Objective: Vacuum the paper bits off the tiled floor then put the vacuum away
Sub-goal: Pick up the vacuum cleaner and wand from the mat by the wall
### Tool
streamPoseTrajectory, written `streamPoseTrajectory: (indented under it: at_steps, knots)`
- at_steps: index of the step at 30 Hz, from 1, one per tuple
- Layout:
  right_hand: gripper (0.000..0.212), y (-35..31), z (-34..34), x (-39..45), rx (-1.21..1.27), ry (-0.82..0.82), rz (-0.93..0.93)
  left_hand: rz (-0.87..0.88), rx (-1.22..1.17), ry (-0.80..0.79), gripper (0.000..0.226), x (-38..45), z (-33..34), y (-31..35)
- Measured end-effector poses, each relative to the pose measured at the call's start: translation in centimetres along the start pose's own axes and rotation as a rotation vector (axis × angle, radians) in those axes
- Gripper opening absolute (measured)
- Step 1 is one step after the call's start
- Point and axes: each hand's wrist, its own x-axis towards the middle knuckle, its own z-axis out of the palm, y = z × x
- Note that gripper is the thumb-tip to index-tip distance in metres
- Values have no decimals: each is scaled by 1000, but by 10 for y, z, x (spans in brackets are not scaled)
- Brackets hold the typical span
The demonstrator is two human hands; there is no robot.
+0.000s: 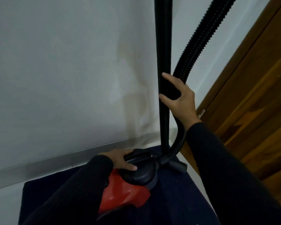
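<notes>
A red and black vacuum body rests on a dark blue mat by the wall. My left hand lies over the black handle on top of the body, fingers curled on it. The black rigid wand stands upright from the floor. My right hand is wrapped around the wand at mid height. The ribbed black hose runs from the upper right, passes behind my right hand and curves into the front of the body. No paper bits are visible.
A white wall with a grey skirting strip fills the left and centre. A brown wooden door stands at the right. A strip of pale floor shows at the lower left.
</notes>
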Motion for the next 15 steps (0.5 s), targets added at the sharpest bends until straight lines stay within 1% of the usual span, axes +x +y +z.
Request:
streamPoseTrajectory:
  at_steps: [4, 7, 9, 12, 15]
  knots:
    - [63, -1, 14, -4, -68, -22, -11, -9, 4, 0, 102, -6, 3, -10]
    - [61, -3, 19, -4, -57, 6, -40, 7, -9, 2, 106, -14, 5, -24]
    - [61, -1, 20, -4, -51, 26, -55, 50, -14, -4, 109, -21, 7, -35]
    - [62, 2, 21, -3, -26, 52, -48, 107, 113, 3, 110, -26, 7, -50]
    - [62, 3, 26, -2, -13, 59, -47, 126, 239, 9, 106, -29, 6, -56]
